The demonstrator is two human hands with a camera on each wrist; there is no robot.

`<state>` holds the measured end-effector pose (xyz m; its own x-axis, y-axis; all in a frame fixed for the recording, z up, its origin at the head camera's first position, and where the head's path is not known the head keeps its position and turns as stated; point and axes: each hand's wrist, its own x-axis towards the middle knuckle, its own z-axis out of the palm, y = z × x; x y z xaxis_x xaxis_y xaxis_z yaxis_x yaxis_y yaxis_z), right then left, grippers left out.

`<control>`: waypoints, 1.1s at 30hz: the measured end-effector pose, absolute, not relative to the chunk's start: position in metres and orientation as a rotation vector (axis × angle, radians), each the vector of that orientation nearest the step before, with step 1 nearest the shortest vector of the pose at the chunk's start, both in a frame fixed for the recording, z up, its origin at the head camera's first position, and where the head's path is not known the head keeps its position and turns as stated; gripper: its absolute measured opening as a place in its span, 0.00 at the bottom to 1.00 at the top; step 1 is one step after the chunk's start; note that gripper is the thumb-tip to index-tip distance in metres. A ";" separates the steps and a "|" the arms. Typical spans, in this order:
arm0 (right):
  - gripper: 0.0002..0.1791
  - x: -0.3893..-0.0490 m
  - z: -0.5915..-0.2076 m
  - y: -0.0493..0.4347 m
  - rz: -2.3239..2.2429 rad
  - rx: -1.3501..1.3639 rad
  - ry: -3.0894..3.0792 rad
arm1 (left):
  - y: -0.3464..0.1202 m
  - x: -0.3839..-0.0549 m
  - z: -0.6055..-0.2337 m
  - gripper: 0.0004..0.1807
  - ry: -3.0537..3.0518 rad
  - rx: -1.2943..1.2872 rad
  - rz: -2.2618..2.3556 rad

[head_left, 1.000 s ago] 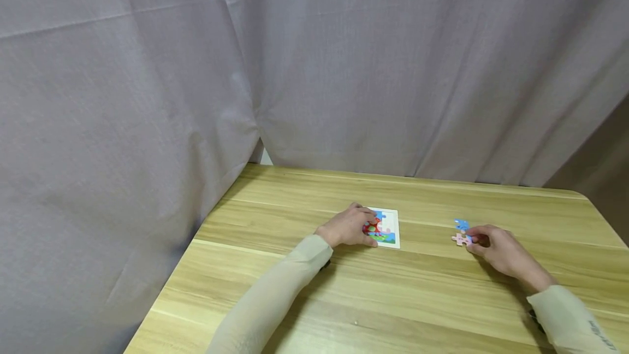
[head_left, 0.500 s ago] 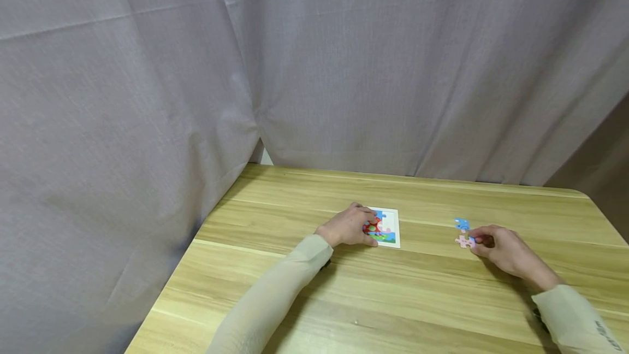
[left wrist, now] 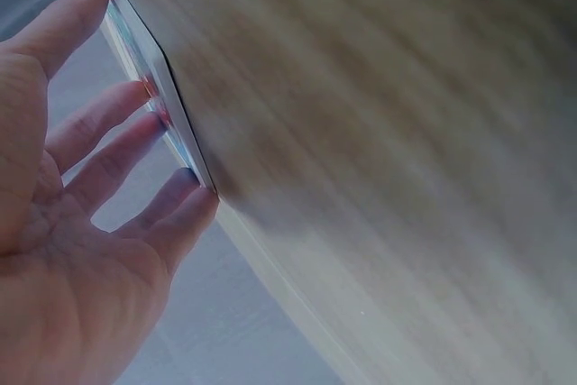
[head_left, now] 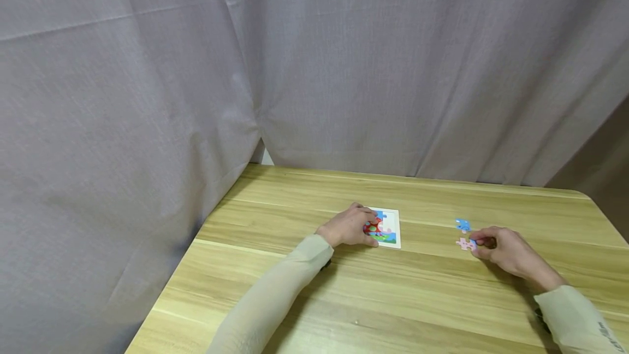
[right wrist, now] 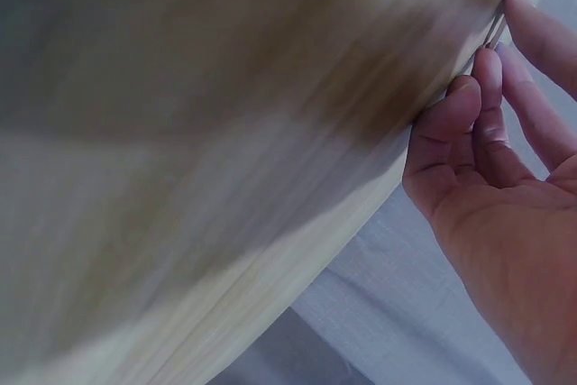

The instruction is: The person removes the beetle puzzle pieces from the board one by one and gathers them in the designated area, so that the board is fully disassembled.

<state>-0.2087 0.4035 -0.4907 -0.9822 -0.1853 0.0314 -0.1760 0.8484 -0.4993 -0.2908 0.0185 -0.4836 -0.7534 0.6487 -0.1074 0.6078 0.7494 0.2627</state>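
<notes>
In the head view a small white-framed puzzle board (head_left: 398, 229) lies on the table, showing a red and green picture with a pale unfilled area at the upper right. My left hand (head_left: 346, 226) holds its left side, thumb at the near edge and fingers spread across it; the left wrist view shows fingertips on the board's rim (left wrist: 167, 87). To the right, my right hand (head_left: 508, 254) pinches a pink and blue puzzle piece (head_left: 464, 244) by its right end, between thumb and fingertips. A blue puzzle piece (head_left: 462, 224) lies just beyond it.
The wood-grain table (head_left: 363, 299) reaches back to a grey curtain (head_left: 373, 81), which also hangs along the left side. Bare tabletop separates the board from the loose pieces. The table's right corner is rounded.
My right hand has drawn the pink and blue piece slightly right and toward me, widening its offset from the blue piece. The left hand and board stay in place.
</notes>
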 end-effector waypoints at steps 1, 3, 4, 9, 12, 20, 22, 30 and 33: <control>0.16 -0.209 -0.491 0.404 -0.810 -0.285 3.000 | 0.019 -0.291 -0.484 0.32 2.756 1.002 0.311; 0.17 -0.210 -0.490 0.404 -0.812 -0.272 2.993 | 0.019 -0.291 -0.484 0.32 2.758 1.007 0.304; 0.17 -0.210 -0.490 0.404 -0.812 -0.267 2.989 | 0.019 -0.291 -0.484 0.32 2.759 1.008 0.303; 0.18 -0.211 -0.489 0.404 -0.817 -0.256 2.975 | 0.019 -0.291 -0.484 0.33 2.755 1.000 0.310; 0.19 -0.210 -0.488 0.404 -0.813 -0.258 2.979 | 0.018 -0.291 -0.484 0.33 2.752 0.995 0.316; 0.20 -0.206 -0.481 0.382 -0.834 -0.269 3.048 | 0.018 -0.291 -0.484 0.33 2.755 0.993 0.326; 0.19 -0.206 -0.477 0.373 -0.857 -0.272 3.053 | 0.018 -0.291 -0.484 0.33 2.756 0.992 0.327; 0.19 -0.210 -0.471 0.332 -0.917 -0.353 3.021 | 0.019 -0.291 -0.484 0.33 2.752 1.008 0.330; 0.20 -0.212 -0.470 0.318 -0.944 -0.367 2.988 | 0.019 -0.290 -0.484 0.33 2.751 1.007 0.324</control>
